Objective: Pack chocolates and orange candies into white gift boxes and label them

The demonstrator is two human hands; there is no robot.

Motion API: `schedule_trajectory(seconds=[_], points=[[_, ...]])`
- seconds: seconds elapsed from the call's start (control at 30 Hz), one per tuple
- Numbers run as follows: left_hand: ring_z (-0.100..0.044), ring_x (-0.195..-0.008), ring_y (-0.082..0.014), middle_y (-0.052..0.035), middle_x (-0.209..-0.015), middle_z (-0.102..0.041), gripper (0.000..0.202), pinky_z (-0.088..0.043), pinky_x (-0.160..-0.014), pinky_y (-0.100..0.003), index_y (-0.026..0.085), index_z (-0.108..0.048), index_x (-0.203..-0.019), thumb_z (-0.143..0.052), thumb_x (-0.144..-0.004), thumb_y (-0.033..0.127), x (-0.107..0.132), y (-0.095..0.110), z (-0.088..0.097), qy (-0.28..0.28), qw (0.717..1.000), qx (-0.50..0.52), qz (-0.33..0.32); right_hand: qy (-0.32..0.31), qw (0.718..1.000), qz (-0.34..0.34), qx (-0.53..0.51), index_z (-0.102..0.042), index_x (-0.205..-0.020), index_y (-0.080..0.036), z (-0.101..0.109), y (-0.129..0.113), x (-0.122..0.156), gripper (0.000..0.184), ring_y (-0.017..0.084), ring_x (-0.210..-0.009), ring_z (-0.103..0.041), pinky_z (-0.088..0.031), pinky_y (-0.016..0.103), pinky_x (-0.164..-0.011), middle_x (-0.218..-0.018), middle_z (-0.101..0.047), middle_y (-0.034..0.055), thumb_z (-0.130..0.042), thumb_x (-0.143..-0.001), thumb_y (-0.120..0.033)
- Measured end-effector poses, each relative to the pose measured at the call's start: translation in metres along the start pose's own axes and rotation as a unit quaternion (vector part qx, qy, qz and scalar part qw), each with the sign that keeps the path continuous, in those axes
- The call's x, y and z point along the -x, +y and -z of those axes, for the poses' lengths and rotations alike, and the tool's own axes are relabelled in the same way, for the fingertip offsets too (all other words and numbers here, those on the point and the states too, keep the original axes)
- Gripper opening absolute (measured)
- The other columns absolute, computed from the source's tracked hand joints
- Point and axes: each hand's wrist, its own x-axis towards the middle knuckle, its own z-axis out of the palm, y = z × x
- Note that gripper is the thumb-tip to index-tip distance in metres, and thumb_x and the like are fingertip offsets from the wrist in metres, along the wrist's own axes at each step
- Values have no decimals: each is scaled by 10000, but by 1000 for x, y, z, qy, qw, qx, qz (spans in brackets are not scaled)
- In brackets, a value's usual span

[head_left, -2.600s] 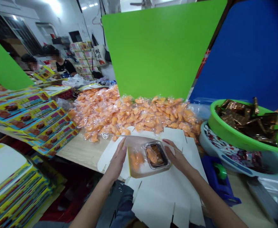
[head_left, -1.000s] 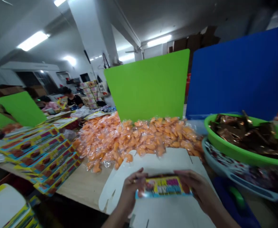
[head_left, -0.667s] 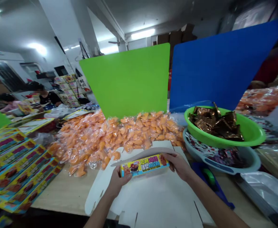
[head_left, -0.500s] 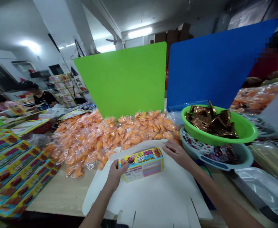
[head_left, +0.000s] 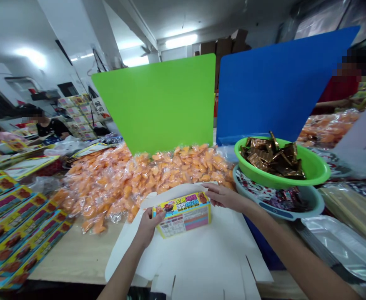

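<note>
I hold a small printed yellow box (head_left: pixel 183 213) upright on its edge over a stack of flat white box blanks (head_left: pixel 201 258). My left hand (head_left: pixel 148 223) grips the box's left end, fingers closed round it. My right hand (head_left: pixel 222 195) pinches the box's top right corner. A heap of orange snacks in clear wrappers (head_left: pixel 139 179) lies just behind the box.
A green basin of brown foil packets (head_left: pixel 279 160) sits in a patterned basin (head_left: pixel 308 204) at right, with foil trays (head_left: pixel 345 246) nearer. Filled printed boxes (head_left: pixel 11 229) are stacked at left. Green (head_left: pixel 158 100) and blue (head_left: pixel 277 83) boards stand behind. Other people work at far left and right.
The open tray of snacks seen first is now a closed printed box. I have turned the box from flat to standing on its edge, and my view has swung to the right.
</note>
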Motion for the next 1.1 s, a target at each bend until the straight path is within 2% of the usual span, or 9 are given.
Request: schedule_trajectory(seconds=[0.17, 0.3, 0.47, 0.57, 0.67, 0.73, 0.8, 0.93, 1.1], points=[[-667, -775, -239, -88, -851, -702, 409, -517, -737, -348, 113, -608, -903, -762, -632, 379, 2, -2, -2, 32, 999, 10, -7, 87, 990, 78, 83, -500, -1270, -276, -17, 20, 17, 443, 170, -843, -526, -451, 304, -721, -929, -552, 31, -486, -867, -460], [-659, -805, -217, -63, -899, -685, 439, -520, -731, -323, 156, -561, -992, -753, -649, 353, 5, -12, -9, 56, 997, 44, -40, 150, 971, 164, 86, -456, -1264, -276, -35, 45, 14, 549, 233, -1206, -430, -444, 367, -912, -1317, -411, 85, -649, -766, -401], [-631, -844, -174, -45, -1050, -634, 430, -507, -694, -271, 229, -527, -1003, -705, -676, 443, 10, -7, 3, 114, 983, 64, -130, 200, 962, 183, 43, -470, -1146, -238, -46, 56, 3, 409, 208, -1134, -507, -400, 391, -979, -1223, -499, 83, -632, -796, -375], [-607, -882, -194, -69, -1019, -649, 273, -477, -725, -271, 182, -601, -769, -648, -731, 449, 11, 27, 22, 123, 964, -169, -165, 191, 962, 187, 58, -495, -1129, -237, -42, 54, 2, 397, 206, -1117, -512, -404, 382, -971, -1190, -512, 70, -642, -787, -376], [-599, -793, -192, -58, -839, -665, 323, -433, -708, -262, 188, -619, -599, -550, -803, 429, 8, 72, 28, 47, 877, -442, -183, 191, 961, 188, 63, -514, -1130, -239, -39, 54, 3, 400, 211, -1132, -501, -406, 371, -969, -1186, -512, 63, -645, -781, -384], [-589, -695, -174, -46, -738, -642, 426, -410, -646, -250, 194, -578, -511, -454, -849, 421, 6, 91, 23, 6, 835, -523, -170, 195, 961, 185, 61, -513, -1127, -240, -39, 54, 3, 404, 212, -1129, -504, -412, 370, -965, -1185, -515, 63, -646, -777, -391], [-577, -639, -165, -43, -700, -626, 482, -391, -597, -246, 196, -530, -450, -399, -865, 404, 6, 97, 14, -1, 818, -555, -150, 201, 960, 188, 56, -512, -1114, -240, -40, 54, 3, 404, 215, -1112, -513, -420, 380, -957, -1177, -524, 64, -652, -770, -396], [-574, -626, -159, -51, -770, -640, 518, -384, -580, -257, 193, -504, -419, -370, -868, 414, 15, 83, 2, 46, 824, -548, -137, 197, 962, 181, 58, -512, -1121, -241, -42, 53, 5, 403, 223, -1111, -514, -419, 392, -956, -1181, -531, 70, -646, -774, -398], [-571, -609, -151, -66, -946, -671, 493, -413, -571, -266, 184, -570, -441, -452, -833, 459, 21, 66, 3, 96, 878, -442, -160, 197, 962, 182, 59, -502, -1129, -245, -41, 53, 5, 414, 228, -1126, -512, -421, 397, -955, -1200, -526, 75, -654, -770, -384]])
